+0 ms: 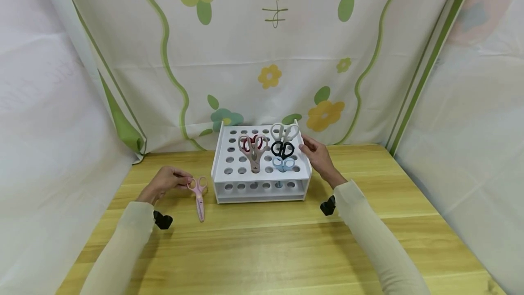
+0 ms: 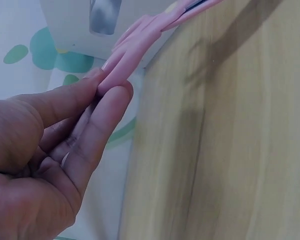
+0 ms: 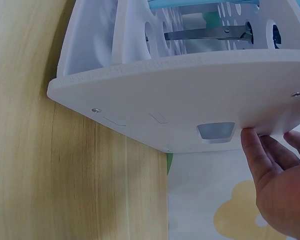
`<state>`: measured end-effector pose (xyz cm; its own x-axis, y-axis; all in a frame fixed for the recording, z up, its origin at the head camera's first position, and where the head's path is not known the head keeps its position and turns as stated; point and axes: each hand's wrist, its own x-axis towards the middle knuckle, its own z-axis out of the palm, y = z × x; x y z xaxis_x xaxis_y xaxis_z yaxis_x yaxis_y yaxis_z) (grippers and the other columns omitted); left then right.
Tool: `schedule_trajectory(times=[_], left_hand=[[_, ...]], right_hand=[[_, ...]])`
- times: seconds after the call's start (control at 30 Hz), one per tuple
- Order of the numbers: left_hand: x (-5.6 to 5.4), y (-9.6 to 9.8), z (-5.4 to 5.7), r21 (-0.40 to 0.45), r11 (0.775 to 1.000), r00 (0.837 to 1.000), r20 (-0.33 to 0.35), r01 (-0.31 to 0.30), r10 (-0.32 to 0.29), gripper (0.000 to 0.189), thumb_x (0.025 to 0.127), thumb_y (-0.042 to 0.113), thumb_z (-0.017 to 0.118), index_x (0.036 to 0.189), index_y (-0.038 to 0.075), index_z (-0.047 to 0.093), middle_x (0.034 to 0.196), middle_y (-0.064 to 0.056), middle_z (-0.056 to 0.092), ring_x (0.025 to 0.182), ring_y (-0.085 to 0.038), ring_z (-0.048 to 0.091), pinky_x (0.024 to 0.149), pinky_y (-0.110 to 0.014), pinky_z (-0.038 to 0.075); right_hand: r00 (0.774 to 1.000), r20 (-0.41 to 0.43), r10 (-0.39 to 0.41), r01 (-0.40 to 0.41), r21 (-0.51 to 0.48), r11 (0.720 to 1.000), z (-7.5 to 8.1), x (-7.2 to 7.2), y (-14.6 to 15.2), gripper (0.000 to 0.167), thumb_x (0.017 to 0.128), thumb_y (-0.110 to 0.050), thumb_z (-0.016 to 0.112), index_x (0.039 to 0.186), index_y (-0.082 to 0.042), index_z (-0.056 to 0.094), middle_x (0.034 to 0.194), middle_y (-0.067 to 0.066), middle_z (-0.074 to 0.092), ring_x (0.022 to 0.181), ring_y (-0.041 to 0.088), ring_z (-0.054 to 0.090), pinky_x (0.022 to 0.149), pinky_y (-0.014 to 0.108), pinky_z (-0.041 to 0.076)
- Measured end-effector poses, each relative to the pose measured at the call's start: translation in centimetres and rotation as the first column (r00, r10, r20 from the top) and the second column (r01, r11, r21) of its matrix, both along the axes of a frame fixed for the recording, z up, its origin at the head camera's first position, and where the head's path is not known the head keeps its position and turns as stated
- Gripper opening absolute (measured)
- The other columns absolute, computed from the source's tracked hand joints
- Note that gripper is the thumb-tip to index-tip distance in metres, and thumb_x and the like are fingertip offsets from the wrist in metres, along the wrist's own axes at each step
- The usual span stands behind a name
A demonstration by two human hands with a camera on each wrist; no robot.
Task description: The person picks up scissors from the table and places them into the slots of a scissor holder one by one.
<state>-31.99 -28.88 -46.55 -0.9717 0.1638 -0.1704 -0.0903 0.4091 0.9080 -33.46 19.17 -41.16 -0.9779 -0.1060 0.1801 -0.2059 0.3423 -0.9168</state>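
Observation:
My left hand (image 1: 169, 180) pinches one finger loop of a pair of pink scissors (image 1: 199, 195) between thumb and finger, left of a white rack (image 1: 262, 198) with rows of round holes. The blades of the pink scissors point toward the front of the table. In the left wrist view the pinched pink handle (image 2: 132, 55) shows close up. My right hand (image 1: 321, 158) touches the rack's right side panel (image 3: 155, 95) with its fingertips, near a rectangular cutout. Standing handles-up in the rack are beige scissors (image 1: 254, 154), red scissors (image 1: 247, 144), white scissors (image 1: 276, 131), black scissors (image 1: 277, 153) and light blue scissors (image 1: 282, 164).
The rack stands toward the back of a wooden table (image 1: 245, 249). Behind it hangs a white curtain (image 1: 229, 58) with flower prints, and further white fabric closes off both sides. A small black device (image 1: 163, 220) sits at each wrist.

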Motion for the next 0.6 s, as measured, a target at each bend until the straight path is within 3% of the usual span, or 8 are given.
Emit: schedule_trajectory(times=[0.27,0.37,0.6], left_hand=[[0.2,0.1,1.4,0.01,1.0,1.0,0.009,-0.013,0.013,0.033,0.095,0.005,0.064,0.12,-0.016,0.06,0.113,-0.029,0.066,0.082,-0.015,0.072,0.091,-0.048,0.053],[0.2,0.0,2.0,0.018,1.0,1.0,0.003,-0.013,0.012,0.033,0.095,0.003,0.062,0.122,-0.017,0.057,0.115,-0.029,0.066,0.081,-0.013,0.072,0.09,-0.044,0.055],[0.1,-0.2,3.7,0.033,0.999,1.0,-0.027,-0.006,0.007,0.036,0.095,0.001,0.062,0.123,-0.021,0.055,0.102,-0.019,0.073,0.079,-0.013,0.072,0.077,-0.03,0.059]], right_hand=[[1.0,0.0,0.002,-0.002,-0.023,1.0,-2.9,-2.9,1.1,0.052,0.102,-0.027,0.054,0.151,-0.014,0.04,0.155,0.013,0.041,0.142,0.031,0.04,0.114,0.047,0.034],[1.0,-0.011,-0.006,0.006,-0.019,1.0,-3.2,-3.0,1.1,0.053,0.102,-0.031,0.055,0.151,-0.017,0.041,0.154,0.011,0.042,0.142,0.03,0.041,0.115,0.046,0.034],[0.999,-0.023,-0.022,0.022,-0.005,1.0,-3.3,-2.9,1.0,0.053,0.101,-0.034,0.056,0.15,-0.018,0.044,0.153,0.009,0.045,0.14,0.027,0.044,0.113,0.044,0.038]])
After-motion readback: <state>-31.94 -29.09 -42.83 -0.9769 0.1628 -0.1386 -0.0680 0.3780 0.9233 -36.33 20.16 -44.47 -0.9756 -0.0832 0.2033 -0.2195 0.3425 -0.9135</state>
